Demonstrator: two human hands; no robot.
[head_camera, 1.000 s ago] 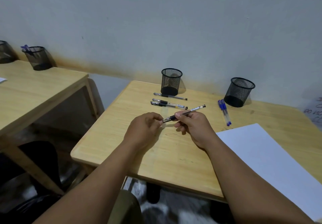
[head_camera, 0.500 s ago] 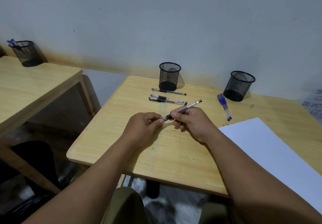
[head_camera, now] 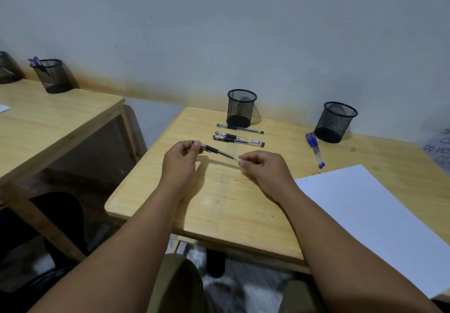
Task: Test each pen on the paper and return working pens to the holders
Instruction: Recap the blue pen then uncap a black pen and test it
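Observation:
A black pen [head_camera: 219,153] is stretched between my two hands above the wooden table [head_camera: 219,205]. My left hand [head_camera: 180,159] pinches its left end near the black grip. My right hand [head_camera: 263,169] pinches its clear right end with the fingertips. Whether the cap is on is hidden by my left fingers. Three black pens [head_camera: 239,139] lie side by side just beyond my hands, in front of an empty black mesh holder [head_camera: 241,108]. Two blue pens [head_camera: 315,149] lie beside a second empty mesh holder [head_camera: 335,121]. A white paper sheet [head_camera: 372,215] lies at the right.
A second wooden table [head_camera: 48,122] stands to the left across a gap, carrying a mesh holder [head_camera: 54,76] with a blue pen in it and another holder [head_camera: 7,67] at the edge. A wall runs behind both tables. A written sheet [head_camera: 438,149] shows at the far right.
The pen has swung from pointing up-right to slanting down to the right. My left hand has moved left with one end, and my right hand has slid out to the other end.

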